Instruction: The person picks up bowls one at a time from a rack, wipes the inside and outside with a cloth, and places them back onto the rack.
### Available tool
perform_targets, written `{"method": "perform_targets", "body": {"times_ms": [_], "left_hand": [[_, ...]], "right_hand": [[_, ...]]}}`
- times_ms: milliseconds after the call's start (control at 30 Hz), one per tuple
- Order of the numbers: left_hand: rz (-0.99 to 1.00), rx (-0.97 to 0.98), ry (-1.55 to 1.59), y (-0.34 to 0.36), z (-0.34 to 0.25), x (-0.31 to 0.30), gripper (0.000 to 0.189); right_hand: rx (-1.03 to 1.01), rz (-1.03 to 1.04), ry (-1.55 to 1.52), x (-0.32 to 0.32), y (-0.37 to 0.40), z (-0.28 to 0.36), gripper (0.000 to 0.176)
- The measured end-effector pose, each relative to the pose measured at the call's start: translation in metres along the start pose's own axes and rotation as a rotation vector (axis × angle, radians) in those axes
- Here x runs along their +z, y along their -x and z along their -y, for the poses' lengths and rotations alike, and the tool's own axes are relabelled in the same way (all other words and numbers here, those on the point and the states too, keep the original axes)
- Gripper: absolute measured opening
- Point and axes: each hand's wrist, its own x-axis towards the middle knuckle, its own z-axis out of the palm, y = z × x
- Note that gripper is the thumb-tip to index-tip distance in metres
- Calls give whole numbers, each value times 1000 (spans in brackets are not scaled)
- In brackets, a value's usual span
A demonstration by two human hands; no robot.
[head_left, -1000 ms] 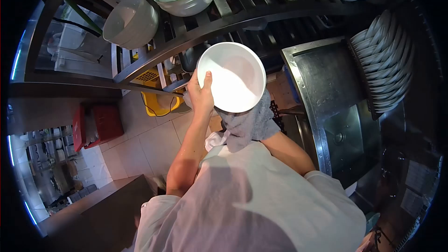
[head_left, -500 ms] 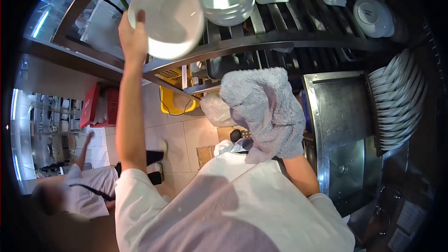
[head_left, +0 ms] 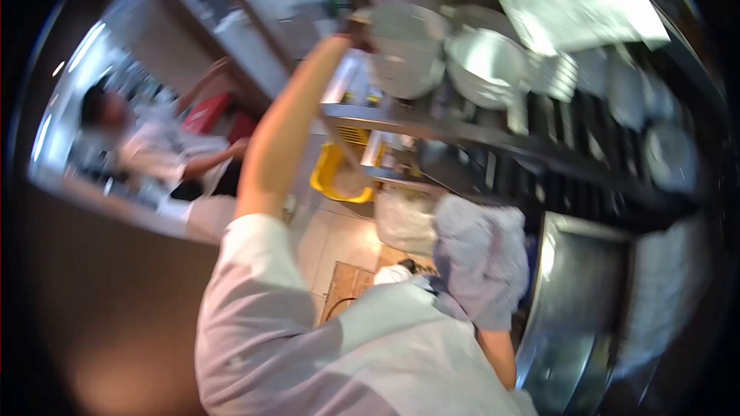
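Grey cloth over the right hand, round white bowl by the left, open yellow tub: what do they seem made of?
Grey cloth: matt towelling, cotton or microfibre, from its soft, rumpled surface.
Round white bowl by the left hand: pale, even walls suggest smooth ceramic or melamine; blur hides which.
Open yellow tub: probably moulded plastic, from its even colour and curved walls.

"What are you wearing?"
"You can see my white shirt (head_left: 378, 362), loose and creased."
"And your left sleeve (head_left: 258, 277)?"
"Short, wide and white like the rest, with soft folds and greyish shading."
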Motion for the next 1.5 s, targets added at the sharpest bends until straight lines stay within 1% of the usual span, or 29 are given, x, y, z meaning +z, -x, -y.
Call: {"method": "perform_targets", "body": {"times_ms": [100, 133, 167, 233, 367, 500, 533, 567, 633, 733, 800, 833, 900, 933, 1000, 1067, 1133, 1167, 1200, 1267, 1333, 1367, 1400, 1467, 1500], "left_hand": [[-165, 29, -6, 15, -4, 2, 35], [-192, 30, 2, 18, -6, 7, 35], [-275, 46, 6, 19, -2, 12, 30], [-201, 65, -1, 15, 1, 5, 24], [-222, 71, 53, 12, 19, 4, 21], [-246, 90, 74, 0, 43, -2, 18], [-195, 83, 67, -1, 44, -5, 15], [-144, 76, 61, -4, 45, -7, 14], [-156, 75, 25, 0, 46, -4, 16], [-196, 23, -61, 10, 35, -2, 22], [-249, -16, -435, 17, 23, 0, 26], [-251, -13, -436, 15, 30, 1, 26], [-710, 307, -731, 4, 46, 7, 35], [-713, 320, -729, 15, 32, 10, 35], [-828, 591, -437, 77, -16, 16, 31], [-572, 573, -384, 136, -63, 9, 25], [-542, 899, -309, 188, -98, 3, 11], [-556, 987, -299, 215, -115, -6, 9], [-578, 1122, -159, 237, -128, -17, 9], [-806, 1432, -147, 299, -163, -37, 12], [-986, 1704, -150, 340, -181, -58, 12], [-1022, 1752, -189, 352, -183, -64, 11], [-1047, 1768, -226, 358, -186, -72, 11], [-1084, 1706, -296, 359, -189, -89, 11], [-1094, 1647, -323, 353, -193, -96, 11]], "right_hand": [[-67, 11, 67, 6, -6, 16, 38], [-84, 12, 85, 6, -6, 18, 38], [-94, 15, 99, 7, -6, 20, 37], [-113, 22, 117, 6, -8, 22, 36], [-124, 52, 142, 4, -10, 27, 35], [-84, 148, 153, 7, -6, 16, 41], [-77, 160, 157, 9, -6, 14, 42], [-10, 153, 109, 11, -6, 15, 41], [56, 148, 61, 11, -6, 16, 41], [19, 106, 32, 11, -6, 20, 39], [-31, 35, 69, 10, -8, 25, 38], [-33, 32, 68, 13, -8, 23, 38], [-30, 34, 49, 13, -6, 20, 39], [-20, 41, 28, 13, -6, 19, 40], [10, 63, -34, 10, -7, 19, 41], [82, 94, -146, 7, -8, 19, 42], [218, 137, -322, 1, -9, 21, 43], [312, 160, -432, -5, -10, 23, 44], [401, 177, -517, -8, -12, 25, 44], [464, 218, -552, -8, -16, 22, 46], [410, 317, -429, 1, -11, 1, 57], [380, 363, -368, 6, -8, -9, 63], [140, 291, -156, 15, -6, -22, 68], [-95, 220, 53, 22, -6, -26, 73], [-108, 218, 55, 25, -8, -24, 72]]}}
